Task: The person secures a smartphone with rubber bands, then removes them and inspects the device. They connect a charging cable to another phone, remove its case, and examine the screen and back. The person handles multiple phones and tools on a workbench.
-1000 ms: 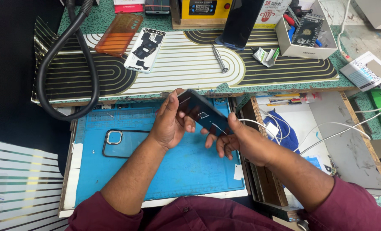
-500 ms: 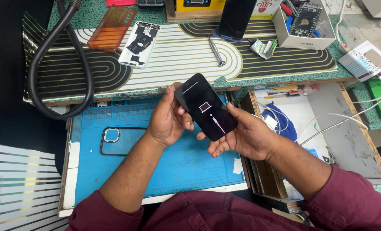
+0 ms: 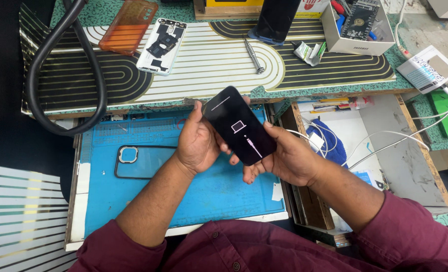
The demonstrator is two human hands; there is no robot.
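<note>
Two hands share one item. The left hand (image 3: 196, 143) cups the far-left end of a black smartphone (image 3: 239, 126), thumb laid along its upper edge; the right hand (image 3: 284, 161) supports the near-right end from beneath, thumb on the right edge. Both grips are closed on the handset, which sits tilted, screen up, raised above the blue work mat (image 3: 203, 191) and touching nothing else.

Status, as judged: the handset is closed up and powered, its screen lit with a computer-and-cable symbol, so assembly looks complete. No cable is seen plugged into it; the connection that symbol calls for appears outstanding.

Surroundings: a clear case with a dark rim (image 3: 138, 161) lies empty on the mat, left of the hands. White cables (image 3: 385, 143) lie in the open tray to the right. On the far striped surface (image 3: 203, 65) rest an opened phone body (image 3: 162, 45), an orange case (image 3: 128, 25) and a screwdriver (image 3: 253, 55).
</note>
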